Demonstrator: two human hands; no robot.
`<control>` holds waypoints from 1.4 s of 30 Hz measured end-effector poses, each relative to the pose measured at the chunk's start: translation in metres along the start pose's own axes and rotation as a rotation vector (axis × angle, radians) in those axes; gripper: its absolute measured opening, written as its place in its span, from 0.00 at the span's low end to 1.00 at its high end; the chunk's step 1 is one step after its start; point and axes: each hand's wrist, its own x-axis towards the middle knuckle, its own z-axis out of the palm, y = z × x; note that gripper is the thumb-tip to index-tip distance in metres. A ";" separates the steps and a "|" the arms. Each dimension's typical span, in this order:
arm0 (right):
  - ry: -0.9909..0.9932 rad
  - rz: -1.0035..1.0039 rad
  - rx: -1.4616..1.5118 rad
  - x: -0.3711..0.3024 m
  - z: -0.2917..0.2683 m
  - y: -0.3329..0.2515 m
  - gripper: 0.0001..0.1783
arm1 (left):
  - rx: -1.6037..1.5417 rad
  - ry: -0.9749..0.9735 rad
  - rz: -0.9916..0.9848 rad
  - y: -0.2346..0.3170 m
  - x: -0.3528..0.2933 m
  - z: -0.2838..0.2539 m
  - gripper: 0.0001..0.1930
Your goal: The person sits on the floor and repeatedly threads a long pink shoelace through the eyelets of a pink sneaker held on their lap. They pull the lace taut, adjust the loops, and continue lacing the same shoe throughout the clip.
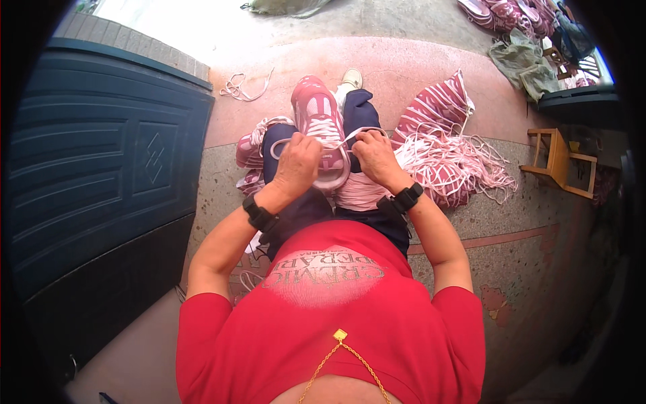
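Observation:
A pink sneaker (313, 99) with white lacing rests on my lap, its toe pointing away from me. My left hand (298, 163) is closed at the left of the shoe's opening, pinching a pale shoelace that loops out beside it. On the other side my right hand (377, 158) grips a pale shoelace (351, 137) stretched from the top eyelets. Both hands are raised near the shoe's tongue (331, 160). A bundle of pink laces (363, 194) lies across my lap below the right hand. The fingertips are partly hidden.
A heap of loose pink and white laces (447, 161) lies at the right beside a striped pink cloth (434, 108). More pink shoes (249, 152) sit left of my leg. A wooden stool (557, 158) stands at right, a blue door (111, 155) at left. One lace (243, 89) lies on the floor.

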 end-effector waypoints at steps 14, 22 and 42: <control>0.049 -0.070 -0.110 0.014 0.006 -0.005 0.07 | -0.813 -0.499 -0.864 0.000 0.017 0.061 0.11; -0.107 0.041 0.095 0.019 -0.002 -0.009 0.09 | -0.549 -0.347 -0.633 -0.009 0.009 0.086 0.08; -0.242 -0.082 0.031 -0.037 -0.022 -0.019 0.04 | -0.339 -0.285 -0.494 -0.085 0.113 0.034 0.08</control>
